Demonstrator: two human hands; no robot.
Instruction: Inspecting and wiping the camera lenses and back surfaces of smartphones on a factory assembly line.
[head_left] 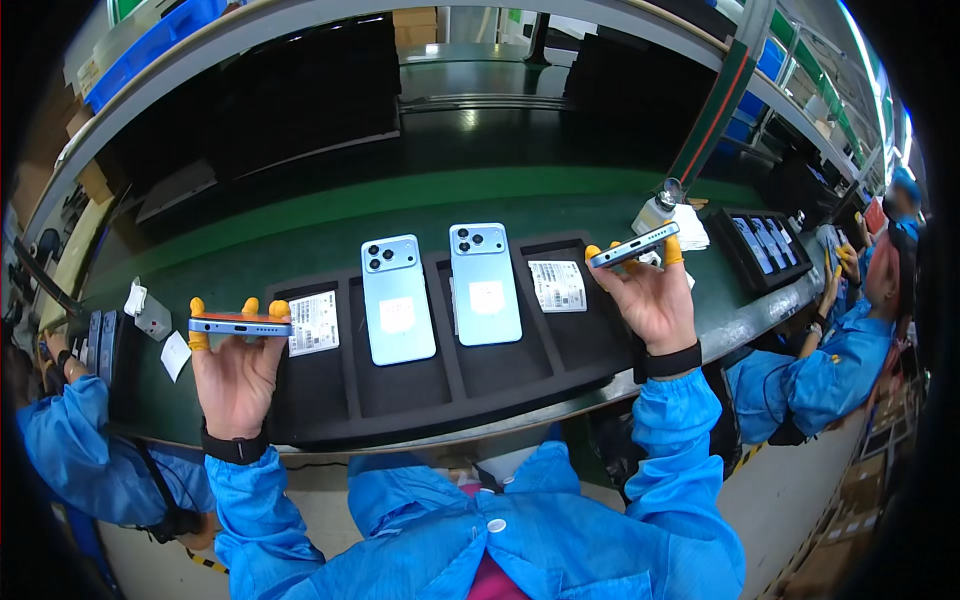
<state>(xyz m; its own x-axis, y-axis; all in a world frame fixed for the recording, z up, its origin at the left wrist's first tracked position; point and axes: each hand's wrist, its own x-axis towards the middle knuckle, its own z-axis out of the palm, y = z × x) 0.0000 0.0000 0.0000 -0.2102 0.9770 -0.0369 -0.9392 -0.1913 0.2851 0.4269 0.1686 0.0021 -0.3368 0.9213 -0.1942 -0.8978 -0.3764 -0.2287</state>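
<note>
Head view: each hand grips a pale-blue phone edge-on, left hand with left phone, right hand with right phone, above a black tray on a green belt.

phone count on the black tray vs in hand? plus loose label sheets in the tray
Phones lying in the black foam tray: 2
Phones held edge-on: 2, left hand and right hand
White label sheets: 2
Total: 6

Two phones fill the middle tray slots; outer slots lie open.
</note>
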